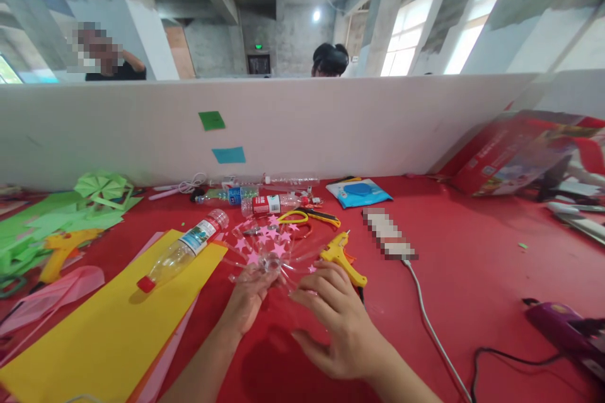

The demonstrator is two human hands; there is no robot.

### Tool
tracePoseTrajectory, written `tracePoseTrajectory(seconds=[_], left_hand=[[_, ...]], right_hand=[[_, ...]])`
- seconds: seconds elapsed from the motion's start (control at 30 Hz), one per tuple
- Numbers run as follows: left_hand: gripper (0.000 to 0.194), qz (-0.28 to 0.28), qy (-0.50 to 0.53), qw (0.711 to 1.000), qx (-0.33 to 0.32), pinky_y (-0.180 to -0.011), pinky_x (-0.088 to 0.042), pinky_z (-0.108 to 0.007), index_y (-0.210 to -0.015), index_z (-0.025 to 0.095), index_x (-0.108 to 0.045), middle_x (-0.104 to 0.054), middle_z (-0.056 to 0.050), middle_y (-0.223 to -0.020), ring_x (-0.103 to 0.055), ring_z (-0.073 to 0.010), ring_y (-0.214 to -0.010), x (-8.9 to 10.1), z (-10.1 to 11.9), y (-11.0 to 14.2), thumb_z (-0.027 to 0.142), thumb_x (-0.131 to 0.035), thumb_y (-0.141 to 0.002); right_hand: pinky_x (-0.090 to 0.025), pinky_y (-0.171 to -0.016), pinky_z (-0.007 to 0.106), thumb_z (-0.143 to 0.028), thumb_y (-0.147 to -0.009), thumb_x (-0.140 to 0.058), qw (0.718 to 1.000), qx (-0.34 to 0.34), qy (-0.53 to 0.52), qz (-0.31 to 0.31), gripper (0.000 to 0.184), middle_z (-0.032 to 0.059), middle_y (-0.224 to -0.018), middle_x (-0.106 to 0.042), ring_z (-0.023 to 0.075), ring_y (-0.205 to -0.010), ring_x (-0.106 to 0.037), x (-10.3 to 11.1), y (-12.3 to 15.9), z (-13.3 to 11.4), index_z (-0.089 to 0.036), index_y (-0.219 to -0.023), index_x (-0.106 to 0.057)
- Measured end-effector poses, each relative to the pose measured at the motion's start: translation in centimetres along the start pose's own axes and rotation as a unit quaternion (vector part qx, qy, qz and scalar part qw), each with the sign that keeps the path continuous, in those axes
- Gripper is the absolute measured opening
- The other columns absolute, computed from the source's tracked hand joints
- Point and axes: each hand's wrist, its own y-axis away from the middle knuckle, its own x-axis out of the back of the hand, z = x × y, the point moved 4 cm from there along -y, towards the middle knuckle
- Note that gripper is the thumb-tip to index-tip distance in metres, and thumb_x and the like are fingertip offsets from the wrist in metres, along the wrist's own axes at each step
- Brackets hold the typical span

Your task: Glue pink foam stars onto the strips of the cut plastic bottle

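Observation:
My left hand [252, 293] is closed on the neck of a clear plastic bottle piece [271, 262], cut into thin strips that fan outward. Pink paper stars [280, 249] sit on several of the strips. To the right of it hovers my right hand [333, 318], thumb and fingers apart and curved, with nothing visible between them. Its fingertips are close to the strips on the right side; whether they touch one cannot be made out. Just beyond my right hand lies a yellow hot glue gun [343, 258] on the red table [454, 302].
On the left, a clear bottle with a red cap [182, 252] lies on yellow paper [108, 321]. Green paper pieces [61, 220] and another glue gun [66, 252] are farther left. Scissors [293, 216], a cutter [324, 218], a phone [387, 233] and a white cable [425, 315] lie around.

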Motion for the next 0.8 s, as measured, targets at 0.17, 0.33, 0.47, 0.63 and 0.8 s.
tracePoseTrajectory(seconds=[0.17, 0.33, 0.47, 0.63, 0.8], left_hand=[[0.03, 0.012, 0.021, 1.0, -0.019, -0.067, -0.048, -0.021, -0.087, 0.017, -0.069, -0.069, 0.0, -0.082, -0.059, -0.0079, -0.066, 0.2, 0.3, -0.1, 0.021, -0.08, -0.06], [0.028, 0.027, 0.027, 0.999, -0.017, -0.064, -0.047, -0.021, -0.081, 0.016, -0.069, -0.066, 0.002, -0.073, -0.058, -0.0086, -0.064, 0.2, 0.2, -0.1, 0.021, -0.081, -0.057], [0.024, 0.027, 0.011, 0.999, -0.019, -0.062, -0.046, -0.021, -0.072, 0.016, -0.066, -0.063, 0.003, -0.065, -0.055, -0.0086, -0.06, 0.0, 0.0, -0.1, 0.021, -0.083, -0.055], [0.024, 0.025, -0.027, 0.999, -0.005, -0.064, -0.045, -0.022, -0.07, 0.015, -0.064, -0.063, 0.003, -0.065, -0.056, -0.0094, -0.061, -0.1, -0.2, 0.0, 0.024, -0.082, -0.056], [0.03, 0.029, -0.031, 0.999, 0.009, -0.067, -0.045, -0.024, -0.078, 0.016, -0.065, -0.064, 0.003, -0.068, -0.057, -0.0106, -0.064, 0.3, -1.3, 0.2, 0.026, -0.083, -0.056]], right_hand=[[-0.038, -0.091, 0.046, -0.029, -0.084, -0.058, 0.999, 0.024, 0.025, -0.036, 0.02, 0.0058, -0.088, -0.065, 0.0201, -0.081, -0.054, -0.7, -0.3, -0.3, -0.017, -0.1, -0.059], [-0.037, -0.092, 0.043, -0.018, -0.087, -0.051, 0.997, 0.039, 0.047, -0.051, 0.013, 0.0053, -0.086, -0.066, 0.0185, -0.08, -0.053, -1.8, -0.1, -0.8, -0.017, -0.096, -0.06], [-0.044, -0.082, 0.034, -0.008, -0.092, -0.041, 0.998, 0.043, 0.047, -0.018, 0.023, 0.0029, -0.071, -0.063, 0.0151, -0.07, -0.052, -2.3, -0.2, -1.0, -0.017, -0.082, -0.06], [-0.048, -0.074, 0.032, -0.01, -0.094, -0.041, 0.999, 0.047, 0.008, 0.013, 0.02, 0.0052, -0.075, -0.065, 0.0162, -0.073, -0.054, -2.1, -0.2, -1.4, -0.014, -0.092, -0.061], [-0.047, -0.061, 0.03, -0.01, -0.093, -0.044, 0.997, 0.015, 0.028, 0.065, 0.018, 0.006, -0.074, -0.066, 0.0165, -0.068, -0.056, -1.2, 0.3, -0.9, -0.014, -0.097, -0.061]])
